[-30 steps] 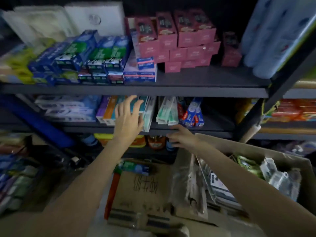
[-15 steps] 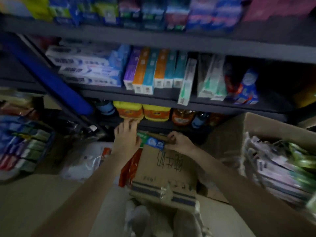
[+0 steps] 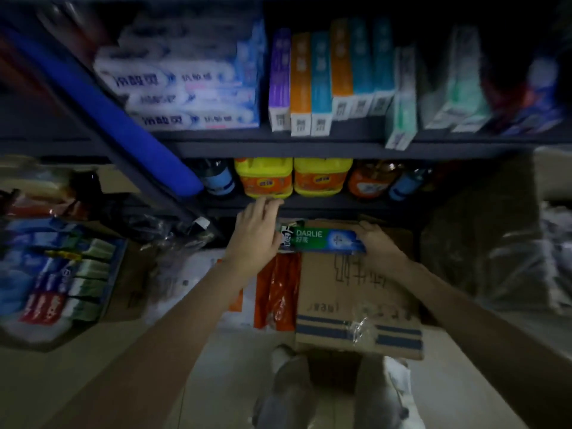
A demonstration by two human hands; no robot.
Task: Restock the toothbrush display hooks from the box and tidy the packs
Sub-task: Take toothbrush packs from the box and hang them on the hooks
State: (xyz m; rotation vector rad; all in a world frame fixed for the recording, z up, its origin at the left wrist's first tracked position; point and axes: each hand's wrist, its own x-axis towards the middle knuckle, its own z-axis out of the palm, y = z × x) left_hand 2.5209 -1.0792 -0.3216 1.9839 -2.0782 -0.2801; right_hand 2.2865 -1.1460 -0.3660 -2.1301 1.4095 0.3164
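**A:** Which step does the view show?

**B:** A pick-up low at the shelving. Both hands meet at a green-and-blue Darlie toothpaste box (image 3: 323, 241) lying across the top of a folded cardboard carton (image 3: 356, 292) on the floor. The right hand (image 3: 376, 243) has its grip over the box's right end; the fingers are hidden behind the box, so how tightly they curl cannot be told. The left hand (image 3: 257, 236) touches the box's left end, fingers fairly straight and reaching toward the lower shelf edge (image 3: 340, 204); its grip looks loose.

**A:** And the task's own goods?

**B:** No display hooks are visible. The stock box (image 3: 483, 243), at far right, is dim and blurred; its contents cannot be made out. Tall upright packs (image 3: 322, 82) stand on the shelf above.

**A:** What does the next move call for?

**B:** Probably lifting the box level with both hands and carrying it to a matching row; which row is uncertain.
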